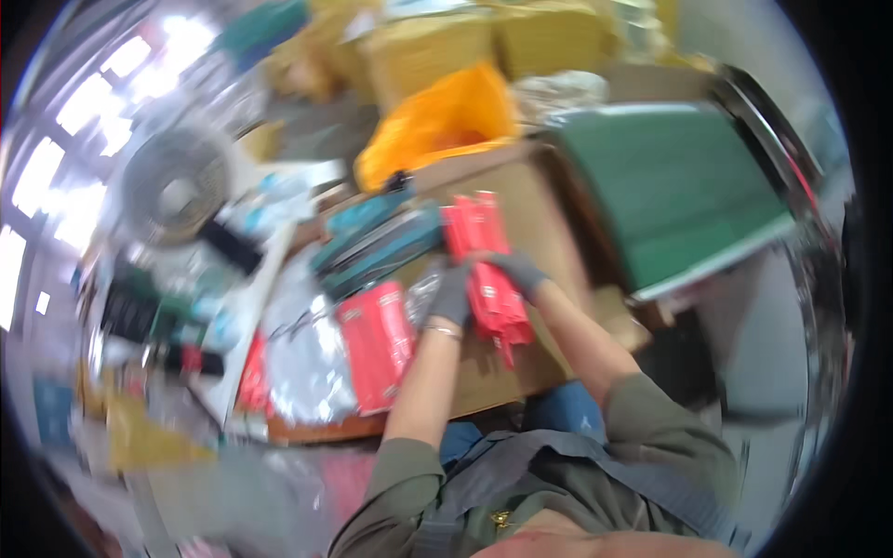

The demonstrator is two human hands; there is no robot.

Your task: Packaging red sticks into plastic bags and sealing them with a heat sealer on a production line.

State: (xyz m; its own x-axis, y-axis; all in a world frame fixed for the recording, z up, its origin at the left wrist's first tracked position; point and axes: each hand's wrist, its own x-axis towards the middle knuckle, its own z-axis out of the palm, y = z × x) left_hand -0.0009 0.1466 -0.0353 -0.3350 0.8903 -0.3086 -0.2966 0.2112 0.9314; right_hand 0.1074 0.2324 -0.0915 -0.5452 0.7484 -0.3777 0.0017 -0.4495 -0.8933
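Observation:
Both my hands, in grey gloves with bare fingertips, grip a bundle of long flat red packets (500, 302) over a brown cardboard surface. My left hand (452, 296) closes on the bundle's left side, and my right hand (517, 272) wraps it from the right. The packets stand roughly lengthwise away from me, their near ends uneven. Left of my left wrist lies a stack of red packets (377, 344), next to a clear plastic bag of pale contents (307, 349). Motion blur hides the finer details.
Teal and dark packs (381, 242) lie beyond the red stack. An orange bag (442, 121) stands at the back before yellow-wrapped boxes (428, 56). To the right is a green-topped surface (679, 186) with a pale edge. A round fan (177, 181) stands at the left.

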